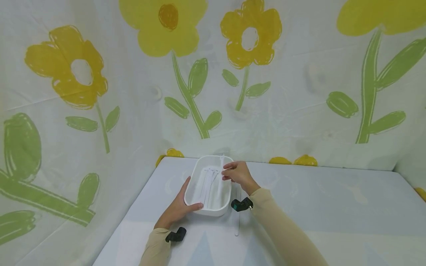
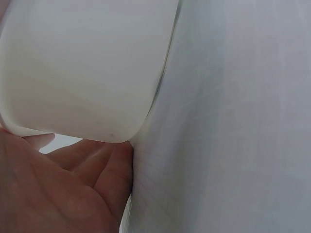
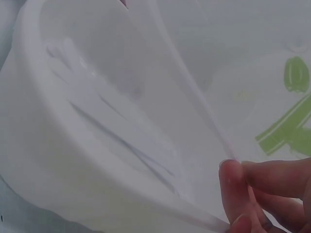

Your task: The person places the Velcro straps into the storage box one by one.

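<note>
A white rounded rectangular tub [image 1: 213, 212] sits near the back of the table, several thin white plastic sticks [image 1: 207, 184] lying lengthwise inside. My left hand [image 1: 178, 207] grips its near left corner, thumb over the rim and fingers along the outer wall. In the left wrist view, the tub's outer wall [image 2: 87, 68] hides part of those fingers. Over the tub's right side, my right hand [image 1: 240, 175] pinches one long thin white stick [image 3: 194, 92] between thumb and fingertips. Its exact kind is hard to tell.
Another thin white stick [image 1: 237, 223] with a rounded end lies on the pale table [image 1: 316, 207], right of the tub and partly under the right wrist. A flower-printed cloth [image 1: 283, 122] hangs behind the table and along its left side.
</note>
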Tool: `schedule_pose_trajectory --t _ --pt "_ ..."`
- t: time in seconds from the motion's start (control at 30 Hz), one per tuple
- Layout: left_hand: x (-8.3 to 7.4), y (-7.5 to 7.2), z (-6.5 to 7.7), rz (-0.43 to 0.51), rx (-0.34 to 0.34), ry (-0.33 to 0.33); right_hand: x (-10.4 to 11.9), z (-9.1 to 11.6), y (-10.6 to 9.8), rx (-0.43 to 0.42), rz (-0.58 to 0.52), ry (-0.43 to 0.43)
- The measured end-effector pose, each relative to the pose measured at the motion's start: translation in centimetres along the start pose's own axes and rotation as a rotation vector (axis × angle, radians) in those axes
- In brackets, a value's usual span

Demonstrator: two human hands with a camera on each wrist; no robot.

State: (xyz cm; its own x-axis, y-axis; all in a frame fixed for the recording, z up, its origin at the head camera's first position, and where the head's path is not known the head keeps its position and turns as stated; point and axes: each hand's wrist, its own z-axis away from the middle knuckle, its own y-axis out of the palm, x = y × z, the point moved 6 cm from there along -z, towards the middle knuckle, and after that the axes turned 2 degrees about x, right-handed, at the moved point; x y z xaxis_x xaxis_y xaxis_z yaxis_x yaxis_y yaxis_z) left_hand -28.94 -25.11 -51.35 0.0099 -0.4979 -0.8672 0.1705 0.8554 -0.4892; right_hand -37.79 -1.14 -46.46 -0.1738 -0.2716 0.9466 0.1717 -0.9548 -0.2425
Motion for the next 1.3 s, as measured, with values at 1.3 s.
schedule_pose_trajectory --t 1.3 --pt "0.4 0.1 -0.2 0.014 -0.011 0.010 0.6 2.1 -2.7 0.017 -0.020 -0.022"
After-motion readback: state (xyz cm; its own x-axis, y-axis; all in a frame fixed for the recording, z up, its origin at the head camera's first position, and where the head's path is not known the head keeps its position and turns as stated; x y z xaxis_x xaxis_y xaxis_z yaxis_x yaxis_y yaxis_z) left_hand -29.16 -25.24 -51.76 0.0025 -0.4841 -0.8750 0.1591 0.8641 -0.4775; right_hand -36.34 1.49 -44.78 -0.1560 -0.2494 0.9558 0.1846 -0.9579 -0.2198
